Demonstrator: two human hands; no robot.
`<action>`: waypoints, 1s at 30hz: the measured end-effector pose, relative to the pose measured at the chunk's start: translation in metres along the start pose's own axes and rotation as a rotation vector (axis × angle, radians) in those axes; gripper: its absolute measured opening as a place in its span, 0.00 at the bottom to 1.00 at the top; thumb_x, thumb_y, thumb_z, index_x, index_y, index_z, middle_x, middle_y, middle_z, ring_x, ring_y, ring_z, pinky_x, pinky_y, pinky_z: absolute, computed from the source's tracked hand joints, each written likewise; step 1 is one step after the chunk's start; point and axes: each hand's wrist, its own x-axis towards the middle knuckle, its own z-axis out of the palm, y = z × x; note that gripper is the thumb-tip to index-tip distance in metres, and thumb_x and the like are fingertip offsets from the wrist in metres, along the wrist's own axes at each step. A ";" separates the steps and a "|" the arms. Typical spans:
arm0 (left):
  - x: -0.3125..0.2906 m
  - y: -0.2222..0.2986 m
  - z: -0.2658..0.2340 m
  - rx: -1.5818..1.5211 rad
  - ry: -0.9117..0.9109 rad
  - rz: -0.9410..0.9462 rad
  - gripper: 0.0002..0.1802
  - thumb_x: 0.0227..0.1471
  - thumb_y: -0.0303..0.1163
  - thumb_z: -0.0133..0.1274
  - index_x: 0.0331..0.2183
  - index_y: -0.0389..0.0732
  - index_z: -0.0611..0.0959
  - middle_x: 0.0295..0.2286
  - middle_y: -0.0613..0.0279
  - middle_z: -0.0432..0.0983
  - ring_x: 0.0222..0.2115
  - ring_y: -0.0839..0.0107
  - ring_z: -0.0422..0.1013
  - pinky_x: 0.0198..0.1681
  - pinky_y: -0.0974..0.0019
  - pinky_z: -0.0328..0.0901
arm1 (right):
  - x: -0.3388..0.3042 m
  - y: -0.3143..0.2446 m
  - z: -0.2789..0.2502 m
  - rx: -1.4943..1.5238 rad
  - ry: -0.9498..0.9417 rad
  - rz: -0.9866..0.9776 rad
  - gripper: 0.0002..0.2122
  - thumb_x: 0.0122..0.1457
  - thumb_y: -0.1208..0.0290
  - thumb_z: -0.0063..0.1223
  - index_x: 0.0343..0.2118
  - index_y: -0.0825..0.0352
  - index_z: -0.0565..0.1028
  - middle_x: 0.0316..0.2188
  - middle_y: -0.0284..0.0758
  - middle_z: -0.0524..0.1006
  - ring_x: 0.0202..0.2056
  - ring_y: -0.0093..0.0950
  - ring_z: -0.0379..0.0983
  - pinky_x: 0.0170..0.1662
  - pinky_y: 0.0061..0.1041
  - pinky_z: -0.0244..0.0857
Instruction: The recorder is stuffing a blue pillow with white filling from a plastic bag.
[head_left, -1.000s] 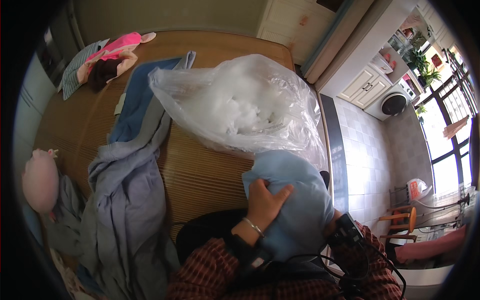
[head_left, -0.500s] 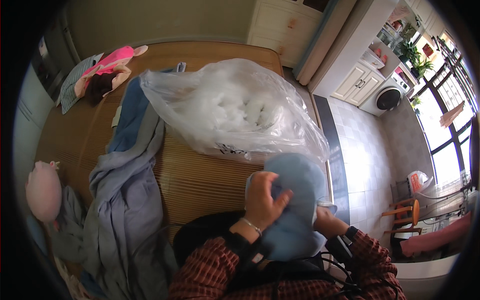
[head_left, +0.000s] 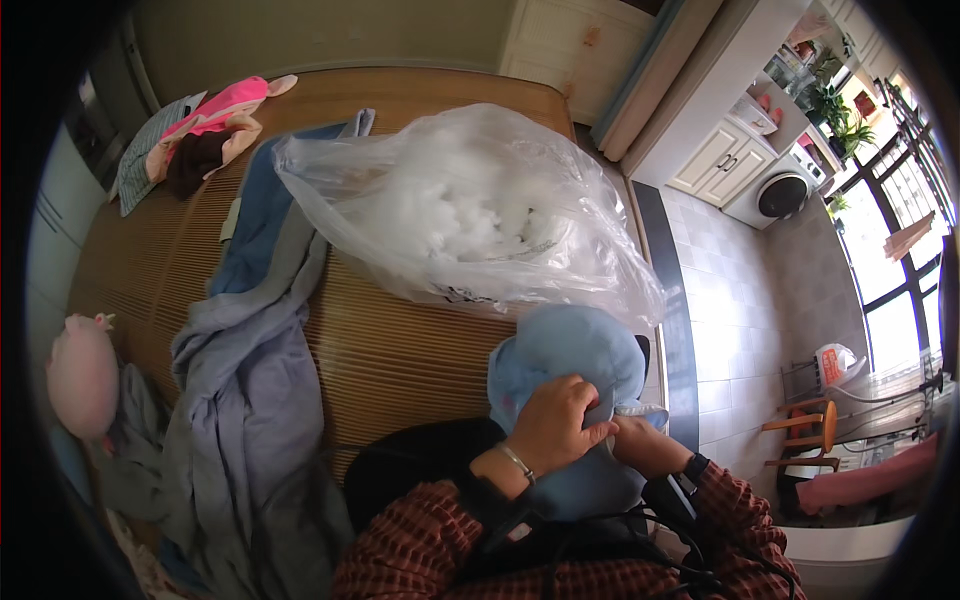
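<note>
At the bed's near edge, we've got both hands on the blue plush cover [head_left: 565,350].

Left hand [head_left: 555,425] and right hand [head_left: 640,440] pinch its opening together, steadying it just below the clear bag of white stuffing [head_left: 470,210].

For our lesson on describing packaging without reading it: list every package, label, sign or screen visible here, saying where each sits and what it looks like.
Clear plastic bag: lying on the wooden slatted surface, large, crumpled, full of white fluffy stuffing, dark print near its lower edge.
White carrier bag: far right by the window, small, with red-orange markings.
No signs or screens show.
</note>
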 end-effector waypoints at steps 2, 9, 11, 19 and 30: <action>0.000 -0.001 0.000 -0.069 -0.035 -0.039 0.11 0.39 0.31 0.58 0.24 0.37 0.73 0.22 0.57 0.69 0.26 0.55 0.67 0.29 0.58 0.62 | 0.005 -0.002 -0.001 0.398 -0.036 0.284 0.09 0.45 0.79 0.47 0.32 0.70 0.73 0.34 0.41 0.71 0.38 0.36 0.68 0.41 0.30 0.64; -0.003 0.003 0.004 -0.025 0.062 -0.053 0.07 0.37 0.22 0.53 0.24 0.38 0.73 0.22 0.56 0.69 0.23 0.54 0.68 0.25 0.57 0.62 | 0.012 0.024 -0.019 -0.127 -0.489 -0.080 0.14 0.52 0.79 0.40 0.42 0.68 0.71 0.42 0.39 0.72 0.46 0.36 0.68 0.47 0.29 0.63; -0.004 0.007 0.001 0.015 0.089 -0.074 0.09 0.36 0.21 0.52 0.26 0.39 0.73 0.22 0.56 0.69 0.24 0.54 0.68 0.25 0.58 0.62 | 0.002 0.017 -0.013 0.272 -0.144 0.033 0.14 0.53 0.77 0.42 0.43 0.67 0.71 0.36 0.37 0.74 0.42 0.32 0.69 0.42 0.29 0.65; -0.006 0.020 -0.011 0.063 0.099 -0.043 0.14 0.35 0.23 0.52 0.31 0.41 0.72 0.27 0.59 0.71 0.24 0.56 0.71 0.26 0.59 0.66 | 0.018 -0.032 -0.023 0.480 0.366 0.422 0.16 0.52 0.76 0.46 0.45 0.68 0.69 0.44 0.44 0.71 0.48 0.40 0.66 0.50 0.33 0.59; -0.012 0.016 -0.009 -0.156 -0.047 -0.111 0.07 0.36 0.21 0.48 0.26 0.39 0.75 0.21 0.51 0.73 0.23 0.53 0.71 0.26 0.57 0.66 | 0.032 0.021 0.008 1.024 -0.053 0.292 0.15 0.52 0.77 0.53 0.45 0.66 0.72 0.45 0.37 0.73 0.49 0.26 0.68 0.51 0.26 0.61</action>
